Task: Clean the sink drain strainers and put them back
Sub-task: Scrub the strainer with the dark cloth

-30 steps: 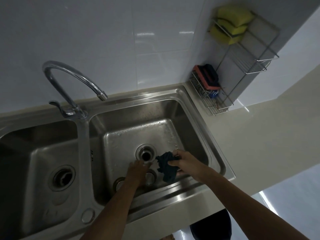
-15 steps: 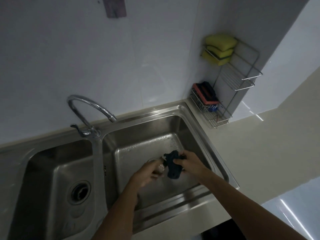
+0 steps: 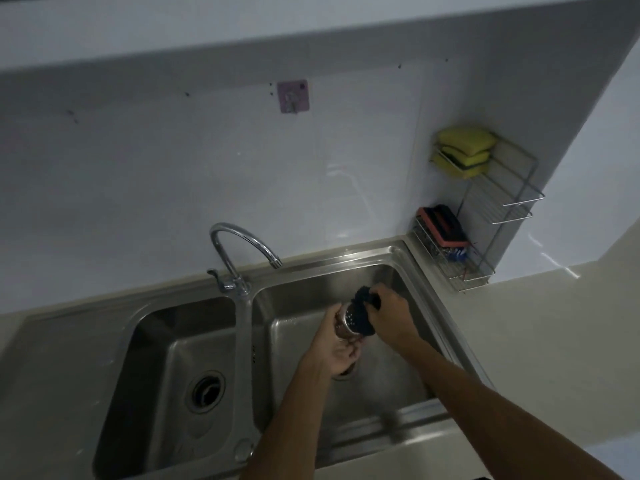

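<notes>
Over the right bowl of the sink [image 3: 346, 259], the left hand [image 3: 341, 353] grips a strainer [image 3: 346, 322] and the right hand [image 3: 389, 311] holds a dark cloth [image 3: 364, 322] pressed on it, so the cleaning looks only part done, and this strainer is not yet back in its drain hole [image 3: 347, 374].

My left hand [image 3: 341, 351] holds the strainer [image 3: 346, 322] above the right basin [image 3: 398, 386]. My right hand [image 3: 389, 311] holds the cloth [image 3: 363, 317] against it from the right. The left basin [image 3: 166, 375] lies past the divider [image 3: 244, 337], with the tap [image 3: 239, 251] behind that divider. A rack [image 3: 498, 202] stands on the counter [image 3: 536, 341] at the back right, with sponges [image 3: 464, 152] on its top shelf.
</notes>
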The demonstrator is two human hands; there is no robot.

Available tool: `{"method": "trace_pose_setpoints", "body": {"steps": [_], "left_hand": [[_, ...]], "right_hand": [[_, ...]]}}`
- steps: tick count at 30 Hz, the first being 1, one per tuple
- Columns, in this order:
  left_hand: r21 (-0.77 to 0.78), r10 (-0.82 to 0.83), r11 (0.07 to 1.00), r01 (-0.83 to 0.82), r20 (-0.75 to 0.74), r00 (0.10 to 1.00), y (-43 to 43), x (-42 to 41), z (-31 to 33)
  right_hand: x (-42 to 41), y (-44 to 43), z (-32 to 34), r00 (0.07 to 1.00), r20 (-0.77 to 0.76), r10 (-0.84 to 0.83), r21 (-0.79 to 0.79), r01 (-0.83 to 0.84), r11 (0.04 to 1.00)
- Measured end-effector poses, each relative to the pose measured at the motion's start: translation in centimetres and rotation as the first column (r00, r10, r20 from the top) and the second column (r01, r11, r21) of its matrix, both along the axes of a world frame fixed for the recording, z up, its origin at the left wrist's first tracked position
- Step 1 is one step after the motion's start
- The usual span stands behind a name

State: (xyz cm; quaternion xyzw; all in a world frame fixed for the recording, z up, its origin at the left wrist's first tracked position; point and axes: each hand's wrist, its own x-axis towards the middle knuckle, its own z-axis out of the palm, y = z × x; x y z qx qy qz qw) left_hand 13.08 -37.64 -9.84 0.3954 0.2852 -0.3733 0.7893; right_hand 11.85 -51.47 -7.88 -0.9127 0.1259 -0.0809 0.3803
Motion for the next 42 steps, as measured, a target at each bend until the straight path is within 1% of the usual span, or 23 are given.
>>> {"method": "trace_pose_setpoints", "body": {"steps": [3,4,5,8,9,11,12,13,14,15,16,18,19,21,22,24,26,28,30,33,35,37,42], "left_hand": [[-0.103,-0.012,0.994,0.02,0.082,0.997,0.1,1.4,1.2],[-0.118,-0.013,0.993,0.023,0.09,0.996,0.1,1.7,1.4],[-0.1,-0.021,0.995,0.029,0.082,0.996,0.1,1.8,1.5],[0.046,-0.086,0.996,0.081,0.125,0.988,0.2,1.8,1.7],[0.086,-0.107,0.992,0.095,0.156,0.982,0.5,2.0,1.9],[0.227,-0.166,0.968,0.101,0.284,0.944,1.4,2.6,2.2],[0.34,-0.223,0.937,0.086,0.389,0.894,1.9,3.0,2.1],[0.477,-0.307,0.878,0.04,0.497,0.811,2.5,3.1,1.9],[0.603,-0.399,0.796,-0.046,0.581,0.71,3.2,3.1,1.7],[0.673,-0.477,0.728,-0.13,0.634,0.608,3.6,3.1,1.4],[0.693,-0.537,0.697,-0.183,0.675,0.507,3.8,2.9,1.3],[0.666,-0.581,0.725,-0.175,0.728,0.363,3.5,2.9,1.5],[0.67,-0.602,0.724,-0.164,0.73,0.324,3.4,2.8,1.6],[0.74,-0.691,0.649,-0.176,0.67,0.272,3.0,2.8,2.1],[0.774,-0.732,0.602,-0.198,0.633,0.251,2.9,2.8,2.4],[0.817,-0.798,0.513,-0.264,0.567,0.204,2.6,2.7,3.0],[0.832,-0.848,0.438,-0.34,0.508,0.152,2.2,2.6,3.4],[0.815,-0.857,0.427,-0.393,0.503,0.113,2.1,2.4,3.7],[0.797,-0.868,0.421,-0.433,0.493,0.061,2.5,2.2,3.7],[0.766,-0.893,0.408,-0.496,0.447,-0.045,3.0,1.8,3.5],[0.748,-0.895,0.411,-0.52,0.44,-0.075,3.2,1.6,3.4],[0.748,-0.897,0.411,-0.521,0.434,-0.085,3.3,1.5,3.4],[0.761,-0.904,0.412,-0.502,0.411,-0.119,3.2,1.2,3.2]], "right_hand": [[-1.4,2.7,0.4,0.976,0.106,0.192,-0.068,-0.186,0.98],[-1.3,3.1,0.4,0.964,0.15,0.217,-0.083,-0.207,0.975],[-0.7,2.9,0.7,0.968,0.171,0.184,-0.061,-0.176,0.983],[1.5,0.6,2.3,0.992,0.123,-0.012,0.072,0.003,0.997],[1.7,-0.1,2.5,0.992,0.13,-0.001,0.071,-0.009,0.997],[1.3,-0.5,2.8,0.982,0.155,0.11,0.008,-0.113,0.994],[1.0,-0.7,3.0,0.971,0.174,0.161,-0.033,-0.158,0.987],[0.9,-1.0,3.2,0.966,0.187,0.181,-0.052,-0.174,0.983],[1.0,-1.3,3.6,0.96,0.208,0.187,-0.052,-0.18,0.982],[1.0,-1.4,4.0,0.953,0.224,0.204,-0.059,-0.196,0.979],[1.1,-1.2,4.3,0.943,0.223,0.249,-0.084,-0.236,0.968],[1.1,-0.3,4.9,0.909,0.177,0.377,-0.13,-0.359,0.924],[1.1,0.3,5.0,0.897,0.143,0.418,-0.148,-0.398,0.905],[1.2,1.2,4.9,0.901,0.08,0.427,-0.242,-0.398,0.885],[1.4,1.4,4.9,0.912,0.046,0.407,-0.318,-0.373,0.872],[1.6,1.8,4.8,0.934,-0.057,0.353,-0.502,-0.333,0.799],[1.5,2.5,5.1,0.956,-0.126,0.265,-0.561,-0.288,0.776],[1.8,3.1,5.3,0.964,-0.148,0.222,-0.496,-0.266,0.826],[2.5,2.9,5.5,0.953,-0.188,0.238,-0.347,-0.291,0.891],[3.1,1.6,5.4,0.914,-0.276,0.296,0.037,-0.298,0.954],[3.0,1.0,5.4,0.898,-0.305,0.317,0.337,-0.209,0.918],[2.7,0.9,5.3,0.894,-0.328,0.305,0.53,-0.092,0.843],[1.2,0.4,5.7,0.875,-0.331,0.353,0.74,0.009,0.672]]}}
